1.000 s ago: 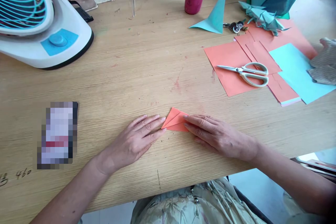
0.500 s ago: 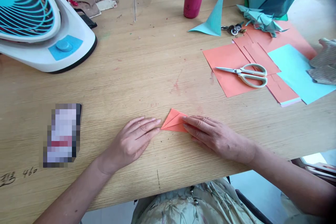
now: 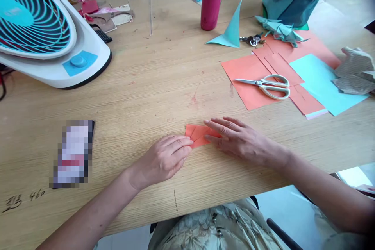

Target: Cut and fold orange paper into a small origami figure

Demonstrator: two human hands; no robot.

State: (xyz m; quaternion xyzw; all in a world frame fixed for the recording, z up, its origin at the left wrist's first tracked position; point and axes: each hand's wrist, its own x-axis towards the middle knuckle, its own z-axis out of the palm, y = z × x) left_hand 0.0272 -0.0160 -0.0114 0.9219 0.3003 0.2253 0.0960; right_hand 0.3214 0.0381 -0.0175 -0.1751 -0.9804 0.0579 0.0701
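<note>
A small folded piece of orange paper (image 3: 200, 132) lies on the wooden table in front of me, with crease lines across its face. My left hand (image 3: 168, 156) is at the paper's left end, its fingers held together and closed on that edge; the thumb is mostly hidden. Over the right end rests my right hand (image 3: 238, 138), fingers spread and fairly flat, covering that part of the paper.
Scissors (image 3: 268, 86) lie on orange sheets (image 3: 241, 70) at right, near a blue sheet (image 3: 318, 82). Behind stand a pink bottle (image 3: 211, 4), folded blue paper (image 3: 231, 33) and a teal bag (image 3: 293, 0). At left are a fan (image 3: 88, 56) and a blurred phone (image 3: 73, 152).
My left hand has moved right onto the paper's left end. The paper now shows a blunt left edge instead of a point. My right hand's fingers have spread apart.
</note>
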